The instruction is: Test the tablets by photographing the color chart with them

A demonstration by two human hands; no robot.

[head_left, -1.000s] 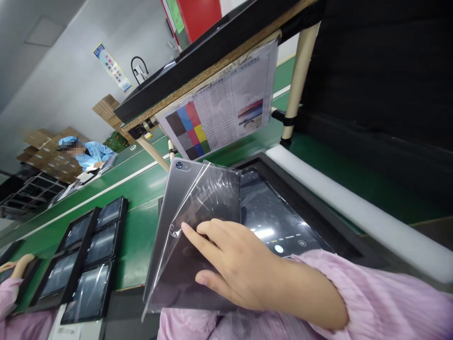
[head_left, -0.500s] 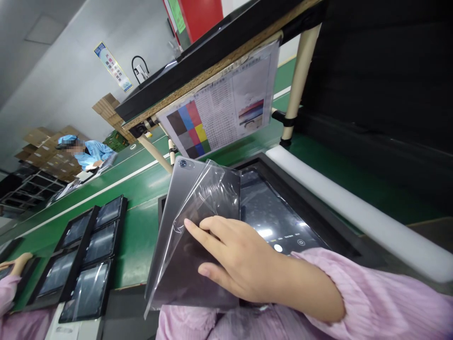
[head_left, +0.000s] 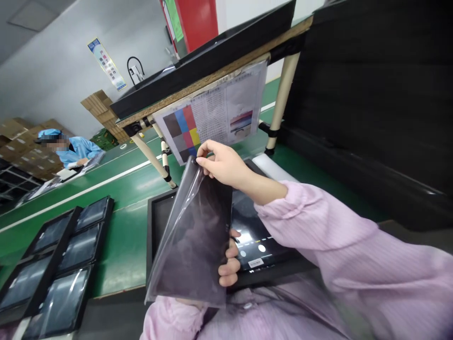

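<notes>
A dark grey tablet (head_left: 198, 236) is held tilted in front of me, back side towards me. Clear plastic film (head_left: 173, 231) lies over its back and sticks out loose along the left edge. Most of my left hand (head_left: 229, 264) is hidden behind the tablet; its fingers wrap round the right edge. At the top corner by the camera lens, my right hand (head_left: 222, 165) is closed in a pinch on the film. Behind it a second tablet (head_left: 255, 231), screen lit with a camera display, lies in a black tray (head_left: 151, 226).
Several tablets (head_left: 79, 248) lie in black holders on the green bench (head_left: 122, 250) at left. A shelf on cream posts (head_left: 283, 97) carries a printed colour chart (head_left: 212, 113). Black panels (head_left: 371, 104) stand at right. A co-worker in blue (head_left: 81, 147) sits further off.
My right hand has gone from lying on the film to the tablet's top corner and pinched the film there. Fingers of my left hand now show at the right edge.
</notes>
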